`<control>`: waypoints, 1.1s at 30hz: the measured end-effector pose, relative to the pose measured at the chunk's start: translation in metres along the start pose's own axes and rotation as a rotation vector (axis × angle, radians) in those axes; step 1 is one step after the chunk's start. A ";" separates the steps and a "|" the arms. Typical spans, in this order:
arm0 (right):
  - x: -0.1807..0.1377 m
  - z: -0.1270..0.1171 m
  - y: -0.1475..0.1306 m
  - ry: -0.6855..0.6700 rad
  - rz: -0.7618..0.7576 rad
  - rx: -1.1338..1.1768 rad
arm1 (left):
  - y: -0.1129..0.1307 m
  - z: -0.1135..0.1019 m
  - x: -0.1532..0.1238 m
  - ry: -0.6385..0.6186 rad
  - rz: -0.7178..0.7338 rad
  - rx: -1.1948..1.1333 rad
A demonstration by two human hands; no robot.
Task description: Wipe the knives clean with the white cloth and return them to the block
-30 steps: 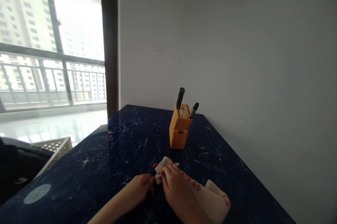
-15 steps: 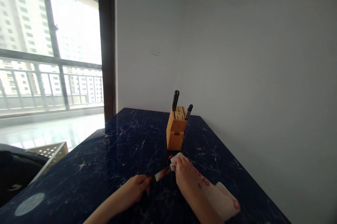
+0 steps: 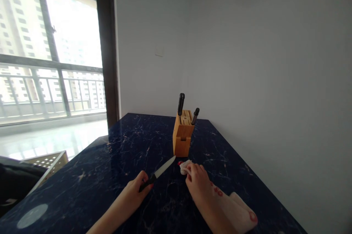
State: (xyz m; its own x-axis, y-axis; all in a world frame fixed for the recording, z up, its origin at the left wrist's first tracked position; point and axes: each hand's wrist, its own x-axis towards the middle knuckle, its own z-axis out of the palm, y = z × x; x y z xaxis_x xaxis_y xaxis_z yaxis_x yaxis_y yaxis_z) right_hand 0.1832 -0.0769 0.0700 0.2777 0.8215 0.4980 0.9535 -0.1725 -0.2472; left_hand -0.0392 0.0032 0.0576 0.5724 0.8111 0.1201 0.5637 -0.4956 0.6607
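- Pale round patch: on the dark blue, marble-patterned tabletop, well out to the left of the left hand.
- Left hand: forearm reaching up and inward from the lower edge, fingers curled round the black handle of a kitchen knife.
- Kitchen knife: in the left hand, slanting forward and rightward from it, bare blade lying between the hands, tip pointing toward the block.
- Wooden knife block: upright beyond both hands, between them, with two dark handles rising from its top.
- Right hand: forearm angled forward and leftward, fingers bent and pinching a bunched end of the towel.
- White towel with red markings: bunched at the right fingertips, apart from the blade, its remainder spread right of that wrist.
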 end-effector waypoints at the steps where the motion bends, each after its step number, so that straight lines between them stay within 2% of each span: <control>1: 0.000 -0.003 -0.003 0.025 -0.006 0.044 | 0.004 0.002 -0.002 -0.027 0.000 0.008; 4: -0.003 -0.008 -0.017 0.034 -0.056 0.142 | 0.015 0.007 -0.008 -0.078 -0.024 0.058; 8: -0.012 -0.005 -0.042 -0.079 -0.120 0.205 | 0.024 0.013 -0.012 -0.086 -0.051 0.204; 11: -0.012 0.002 -0.049 -0.150 -0.172 0.193 | 0.025 0.015 -0.013 -0.097 -0.020 0.249; 14: -0.005 0.005 -0.037 -0.163 -0.149 0.073 | 0.026 0.014 -0.014 -0.104 -0.023 0.262; 19: -0.002 0.001 0.002 -0.062 -0.047 -0.119 | 0.029 0.006 -0.016 -0.103 -0.069 0.224; 24: 0.003 -0.003 0.017 -0.096 0.000 -0.177 | 0.026 -0.003 -0.015 -0.082 -0.122 0.248; 29: 0.002 -0.008 -0.009 0.005 -0.056 -0.006 | 0.029 0.006 -0.016 -0.088 -0.114 0.323; 33: -0.010 -0.009 -0.043 -0.088 -0.221 0.128 | 0.033 0.013 -0.017 -0.099 -0.079 0.349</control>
State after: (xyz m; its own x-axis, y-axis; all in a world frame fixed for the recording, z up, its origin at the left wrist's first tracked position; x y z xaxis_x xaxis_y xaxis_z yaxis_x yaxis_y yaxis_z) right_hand 0.1402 -0.0828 0.0836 0.0480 0.8766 0.4788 0.9657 0.0818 -0.2466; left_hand -0.0225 -0.0306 0.0676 0.5642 0.8256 -0.0054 0.7680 -0.5224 0.3704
